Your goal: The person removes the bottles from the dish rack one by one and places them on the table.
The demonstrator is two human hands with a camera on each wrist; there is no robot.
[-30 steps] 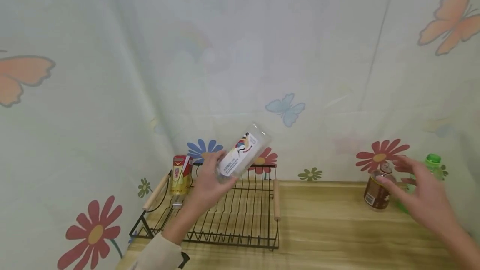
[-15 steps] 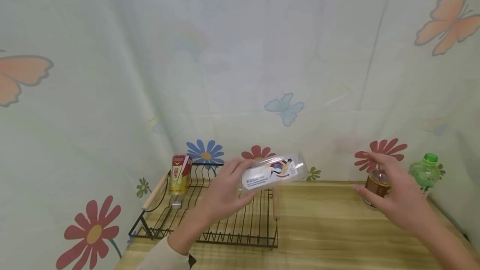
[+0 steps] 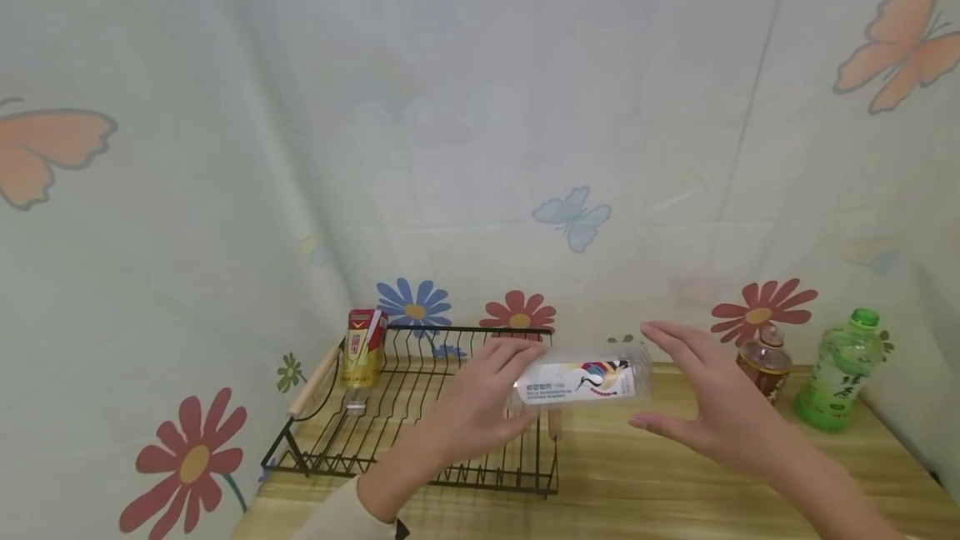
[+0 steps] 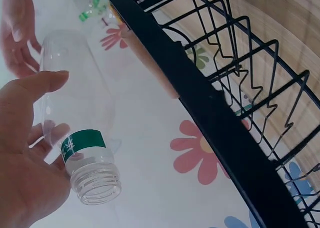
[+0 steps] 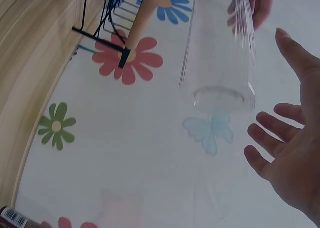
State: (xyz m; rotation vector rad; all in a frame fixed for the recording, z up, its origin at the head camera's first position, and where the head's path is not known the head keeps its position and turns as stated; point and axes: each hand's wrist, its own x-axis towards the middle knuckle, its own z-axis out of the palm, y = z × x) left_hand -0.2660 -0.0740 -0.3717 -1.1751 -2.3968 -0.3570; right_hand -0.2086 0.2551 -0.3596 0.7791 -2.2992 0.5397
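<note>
Gripping the clear plastic bottle [image 3: 577, 382], my left hand [image 3: 480, 397] should steady it for my empty, spread right hand [image 3: 723, 407].

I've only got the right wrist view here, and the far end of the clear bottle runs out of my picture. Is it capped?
Observer: No. In the left wrist view, the clear bottle ends in a bare threaded mouth.

Operator: I only see part of the rack. What's standing at its far left corner?

Observer: The head view shows a red and yellow carton there.

Operator: And what's next to that brown-labelled bottle poking into my lower left corner?

Observer: In the head view, a green bottle with a green cap stands to its right.
</note>
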